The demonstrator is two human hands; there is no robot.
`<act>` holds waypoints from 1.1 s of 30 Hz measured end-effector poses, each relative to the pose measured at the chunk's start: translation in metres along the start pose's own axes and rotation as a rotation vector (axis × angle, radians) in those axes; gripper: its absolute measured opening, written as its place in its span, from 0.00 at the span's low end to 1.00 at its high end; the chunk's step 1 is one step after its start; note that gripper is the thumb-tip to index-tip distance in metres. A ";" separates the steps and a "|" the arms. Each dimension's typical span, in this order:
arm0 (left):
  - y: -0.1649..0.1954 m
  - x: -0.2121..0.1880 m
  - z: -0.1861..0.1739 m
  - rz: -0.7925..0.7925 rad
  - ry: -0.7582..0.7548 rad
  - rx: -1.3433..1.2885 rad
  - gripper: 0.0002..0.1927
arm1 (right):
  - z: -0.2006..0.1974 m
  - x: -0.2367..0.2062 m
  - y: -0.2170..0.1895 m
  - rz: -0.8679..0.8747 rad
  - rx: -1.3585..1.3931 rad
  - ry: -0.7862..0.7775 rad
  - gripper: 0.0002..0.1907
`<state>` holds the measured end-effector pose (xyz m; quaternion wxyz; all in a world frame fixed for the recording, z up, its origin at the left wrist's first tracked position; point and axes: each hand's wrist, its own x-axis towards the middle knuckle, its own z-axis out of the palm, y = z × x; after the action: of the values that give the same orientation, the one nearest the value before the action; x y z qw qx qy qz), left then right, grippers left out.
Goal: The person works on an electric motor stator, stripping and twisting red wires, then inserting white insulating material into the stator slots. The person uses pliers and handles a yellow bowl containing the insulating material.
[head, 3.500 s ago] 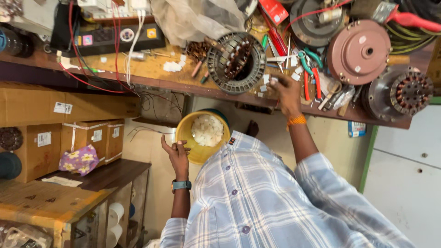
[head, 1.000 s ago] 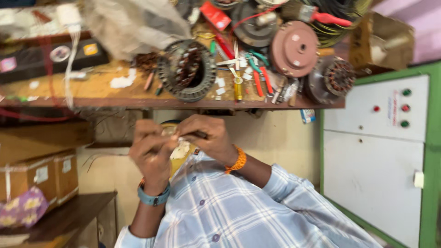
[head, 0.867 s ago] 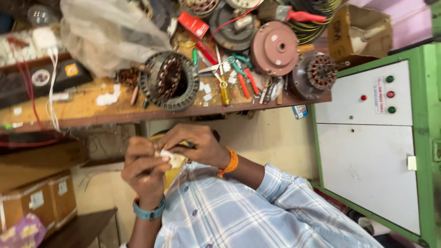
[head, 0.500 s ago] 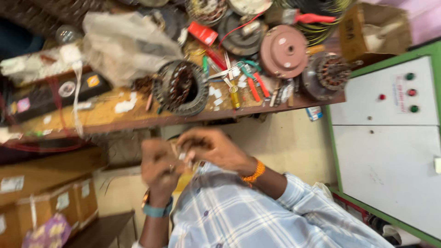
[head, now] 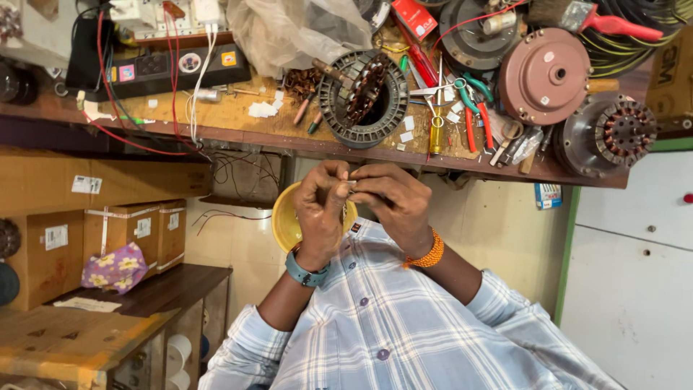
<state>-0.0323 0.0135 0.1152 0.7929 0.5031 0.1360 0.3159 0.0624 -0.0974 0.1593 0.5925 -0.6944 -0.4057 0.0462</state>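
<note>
Fingers [head: 345,189] of both hands still pinch a tiny pale piece together, now nearer the yellow bowl [head: 283,217]

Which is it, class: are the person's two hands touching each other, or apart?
Touching. The head view shows the left hand and right hand meeting at the fingers below the workbench edge.

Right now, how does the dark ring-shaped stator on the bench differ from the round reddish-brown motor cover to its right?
The stator is a dark grey open ring with copper windings inside; the motor cover is a solid reddish-brown disc with a small centre hole. The stator lies near the bench's front edge, the motor cover farther back. Both are round metal motor parts lying on the cluttered wooden workbench.
</note>
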 end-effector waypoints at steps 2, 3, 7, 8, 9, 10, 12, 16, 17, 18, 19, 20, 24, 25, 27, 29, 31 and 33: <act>0.000 0.000 0.003 0.007 0.014 -0.075 0.12 | 0.000 -0.001 -0.005 0.015 0.014 0.013 0.09; 0.000 0.001 0.004 0.037 0.002 -0.049 0.12 | -0.001 -0.001 -0.007 0.022 0.021 0.019 0.09; -0.004 0.017 0.005 0.096 -0.032 0.141 0.12 | -0.009 0.009 -0.005 -0.066 -0.131 0.097 0.07; -0.007 0.026 0.004 0.098 -0.036 0.211 0.14 | -0.012 0.018 0.002 -0.088 -0.211 0.119 0.07; -0.010 0.036 0.004 0.153 -0.035 0.311 0.13 | -0.014 0.027 0.010 -0.108 -0.288 0.138 0.07; -0.012 0.047 0.002 0.206 -0.032 0.411 0.14 | -0.013 0.039 0.023 -0.075 -0.275 0.156 0.07; -0.019 0.076 -0.002 0.290 0.001 0.660 0.11 | -0.009 0.070 0.053 -0.039 -0.238 0.140 0.07; -0.028 0.123 -0.008 0.271 0.017 0.860 0.26 | 0.002 0.104 0.100 0.150 -0.001 0.045 0.04; -0.029 0.130 -0.009 0.219 -0.024 0.853 0.27 | 0.005 0.107 0.108 0.198 0.055 0.059 0.03; -0.031 0.137 -0.010 0.165 -0.065 0.844 0.28 | 0.007 0.110 0.113 0.248 0.110 0.072 0.03; -0.034 0.140 -0.010 0.109 -0.105 0.834 0.29 | 0.009 0.110 0.117 0.299 0.164 0.084 0.03; -0.037 0.142 -0.009 0.116 -0.106 0.843 0.28 | 0.010 0.109 0.119 0.290 0.165 0.102 0.02; -0.045 0.140 -0.009 0.126 -0.093 0.843 0.26 | 0.021 0.099 0.120 0.227 0.217 0.223 0.02; -0.046 0.139 -0.009 0.126 -0.085 0.835 0.26 | 0.022 0.097 0.119 0.204 0.243 0.265 0.02; -0.045 0.138 -0.012 0.089 -0.083 0.804 0.26 | 0.023 0.095 0.119 0.221 0.212 0.244 0.03; -0.042 0.138 -0.013 0.081 -0.091 0.792 0.26 | 0.020 0.096 0.119 0.307 0.222 0.197 0.02; -0.039 0.139 -0.013 0.113 -0.109 0.792 0.26 | 0.014 0.101 0.120 0.451 0.268 0.121 0.03; -0.038 0.139 -0.010 0.103 -0.092 0.761 0.26 | 0.012 0.105 0.118 0.308 0.187 0.147 0.02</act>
<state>0.0822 0.0981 0.0913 0.5380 0.7810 0.1825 0.2595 0.1862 -0.0190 0.0978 0.6684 -0.6917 -0.2443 0.1229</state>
